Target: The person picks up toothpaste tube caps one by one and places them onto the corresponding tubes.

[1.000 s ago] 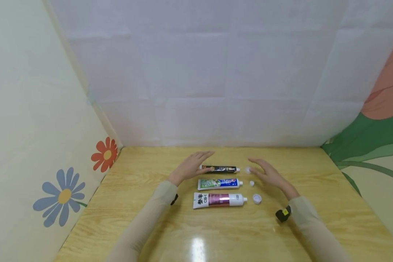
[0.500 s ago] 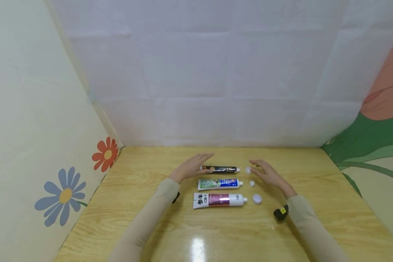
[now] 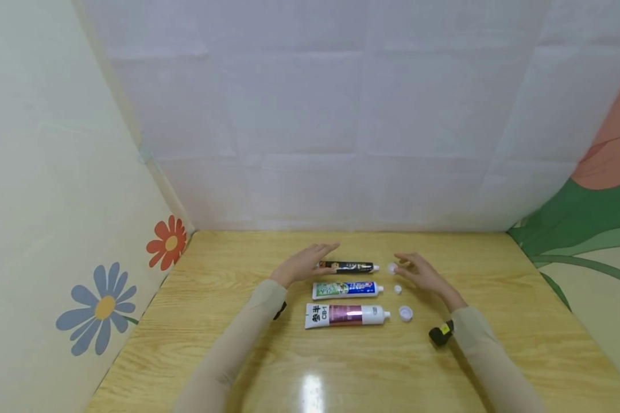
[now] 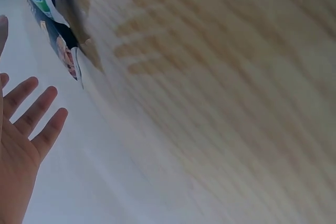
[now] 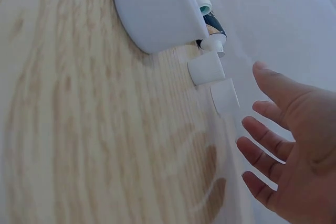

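Observation:
Three uncapped toothpaste tubes lie in parallel on the table, nozzles to the right: a black tube farthest, a green-and-blue tube in the middle, a white-and-pink tube nearest. Beside each nozzle is its white cap: far cap, small middle cap, wide near cap. My left hand, fingers extended, hovers at the black tube's left end and partly hides it. My right hand hovers by the far cap; its fingers are spread and relaxed in the right wrist view. Both hands are without any object.
The wooden table runs back to a wall hung with white sheeting. Flower-patterned walls flank both sides. A black wrist device hangs below my right sleeve, close above the table.
Both hands have shifted only slightly: the left a little to the right, and the right fingertips slightly right and toward me. The tubes and caps stay in place.

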`<state>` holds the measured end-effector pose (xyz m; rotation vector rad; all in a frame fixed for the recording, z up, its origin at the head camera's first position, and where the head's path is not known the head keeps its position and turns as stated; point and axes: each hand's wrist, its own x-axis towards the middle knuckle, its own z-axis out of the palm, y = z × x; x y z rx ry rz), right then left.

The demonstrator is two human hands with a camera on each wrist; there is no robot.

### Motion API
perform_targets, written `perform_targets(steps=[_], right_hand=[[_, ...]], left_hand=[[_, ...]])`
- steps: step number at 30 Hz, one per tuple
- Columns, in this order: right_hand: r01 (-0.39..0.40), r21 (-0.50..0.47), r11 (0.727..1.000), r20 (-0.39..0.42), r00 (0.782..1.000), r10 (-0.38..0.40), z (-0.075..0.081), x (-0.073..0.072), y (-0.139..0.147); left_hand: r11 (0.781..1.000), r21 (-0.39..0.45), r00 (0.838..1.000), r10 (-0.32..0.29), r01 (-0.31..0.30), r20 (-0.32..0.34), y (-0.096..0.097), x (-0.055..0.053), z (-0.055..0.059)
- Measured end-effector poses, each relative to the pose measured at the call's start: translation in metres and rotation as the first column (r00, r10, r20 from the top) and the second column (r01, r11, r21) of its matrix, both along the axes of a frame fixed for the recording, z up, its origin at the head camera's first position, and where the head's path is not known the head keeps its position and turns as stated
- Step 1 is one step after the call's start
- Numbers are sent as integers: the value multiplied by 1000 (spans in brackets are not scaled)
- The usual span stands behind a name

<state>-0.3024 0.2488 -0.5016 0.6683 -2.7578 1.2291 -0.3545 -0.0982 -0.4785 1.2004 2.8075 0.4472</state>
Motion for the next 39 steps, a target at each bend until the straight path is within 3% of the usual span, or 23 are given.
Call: perform_targets(steps=[12,26,34,39], right_hand=[[57,15,998,58,997,-58,-8,-5,2],[131,17,991,131,983,-132,-12,-6,0],[171,-53,984,253,955,-152,-10,-1,-2],[201,-105,974,308,938,-160,-11,-1,-3]], left_hand=[[997,-82,999,2,-6,-49,4,-3,-5],[984,-171,984,-75,47,-162,7,-13,-15],[960,-278,981,-92,42,-172,9,-15,-18],[955,-293,981,-97,45,-166,9,-16,-19]])
